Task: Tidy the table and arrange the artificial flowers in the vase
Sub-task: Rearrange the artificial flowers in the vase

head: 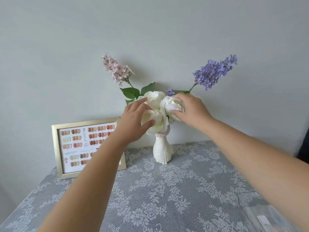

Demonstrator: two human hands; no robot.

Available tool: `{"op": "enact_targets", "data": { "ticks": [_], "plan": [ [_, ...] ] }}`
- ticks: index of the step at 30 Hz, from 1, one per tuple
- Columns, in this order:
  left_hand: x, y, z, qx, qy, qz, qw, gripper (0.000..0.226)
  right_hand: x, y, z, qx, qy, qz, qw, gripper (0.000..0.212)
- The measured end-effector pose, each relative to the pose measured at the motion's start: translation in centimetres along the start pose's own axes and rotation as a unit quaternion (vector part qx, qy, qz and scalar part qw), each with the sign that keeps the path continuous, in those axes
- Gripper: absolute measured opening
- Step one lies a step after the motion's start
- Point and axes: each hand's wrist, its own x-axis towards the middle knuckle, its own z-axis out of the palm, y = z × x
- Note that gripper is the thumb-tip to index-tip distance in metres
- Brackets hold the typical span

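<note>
Vase point(163, 150) upright — flower sprays point(214, 72) splayed outward

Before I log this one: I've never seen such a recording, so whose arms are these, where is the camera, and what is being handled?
No machine here: a person wears one camera on the head, looking down at both bare arms. The left hand and right hand each cup white roses standing in a white vase. A pink sprig and a purple sprig rise behind them. The vase stands on a lace tablecloth, beside a framed colour chart leaning at the wall.
</note>
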Motion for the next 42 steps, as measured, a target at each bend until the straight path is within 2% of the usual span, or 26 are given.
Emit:
{"op": "enact_targets", "data": {
  "ticks": [4,8,11,13,18,23,28,35,42],
  "plan": [
    [0.3,-0.3,-0.2,-0.021,-0.022,-0.011,0.999,0.035,1.8,-0.9,-1.2,0.01,-0.025,0.036,0.999,0.048],
    [0.2,-0.7,-0.1,-0.043,-0.021,-0.025,0.999,0.034,2.9,-2.3,-2.0,-0.024,-0.056,0.003,0.998,0.046],
    [0.3,-0.9,-0.3,-0.047,-0.023,-0.037,0.998,0.046,3.4,-3.3,-3.2,-0.054,-0.084,-0.015,0.995,0.043],
    [0.3,-0.9,-0.5,-0.055,-0.027,-0.041,0.997,0.055,3.6,-3.6,-4.0,-0.081,-0.101,-0.022,0.991,0.03],
    [0.3,-0.8,-0.5,-0.062,-0.024,-0.043,0.997,0.059,3.9,-4.2,-5.8,-0.107,-0.131,-0.038,0.985,0.023],
    [0.1,-0.9,-0.3,-0.07,-0.016,-0.044,0.996,0.058,3.7,-5.7,-7.9,-0.096,-0.106,-0.048,0.989,0.03],
    [0.1,-1.1,-0.4,-0.071,-0.01,-0.049,0.996,0.055,3.4,-6.6,-10.7,-0.083,-0.026,-0.073,0.994,0.032],
    [0.2,-1.0,-0.4,-0.075,-0.003,-0.06,0.995,0.045,2.6,-7.0,-11.5,-0.082,-0.044,-0.057,0.994,0.034],
    [0.0,-1.2,-0.5,-0.081,-0.008,-0.065,0.995,0.034,2.9,-6.8,-13.1,-0.087,-0.003,-0.071,0.994,0.037]
  ]
}}
